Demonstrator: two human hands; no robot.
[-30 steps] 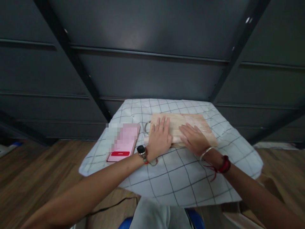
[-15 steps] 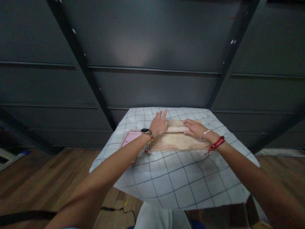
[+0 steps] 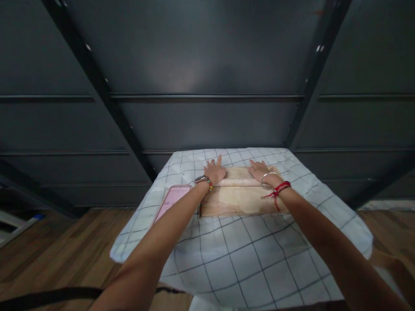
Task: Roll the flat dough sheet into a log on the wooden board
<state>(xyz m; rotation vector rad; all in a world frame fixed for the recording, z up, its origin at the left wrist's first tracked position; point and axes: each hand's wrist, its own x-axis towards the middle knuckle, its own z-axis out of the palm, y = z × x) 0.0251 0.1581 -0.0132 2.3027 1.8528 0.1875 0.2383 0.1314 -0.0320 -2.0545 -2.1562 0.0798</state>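
A pale rolling pin (image 3: 239, 182) lies crosswise on a light wooden board (image 3: 210, 208). Below it, a flat, cream-coloured sheet that looks like dough (image 3: 244, 200) covers part of the board. My left hand (image 3: 215, 171) rests at the pin's left end, palm down with the fingers spread forward. At the other end lies my right hand (image 3: 260, 171), also palm down, fingers stretched forward and apart. Neither hand wraps round the pin. The contact under both palms is hidden.
The board lies on a table with a white checked cloth (image 3: 227, 246). A phone (image 3: 171, 198) with a pink screen lies left of the board, partly behind my left forearm. Dark metal panels (image 3: 207, 123) stand right behind the table. Wooden flooring (image 3: 65, 246) shows at the sides.
My right hand's fingers were bent over the pin and are now stretched out. My left hand's fingers are spread flatter. The view has shifted, and more of the phone shows.
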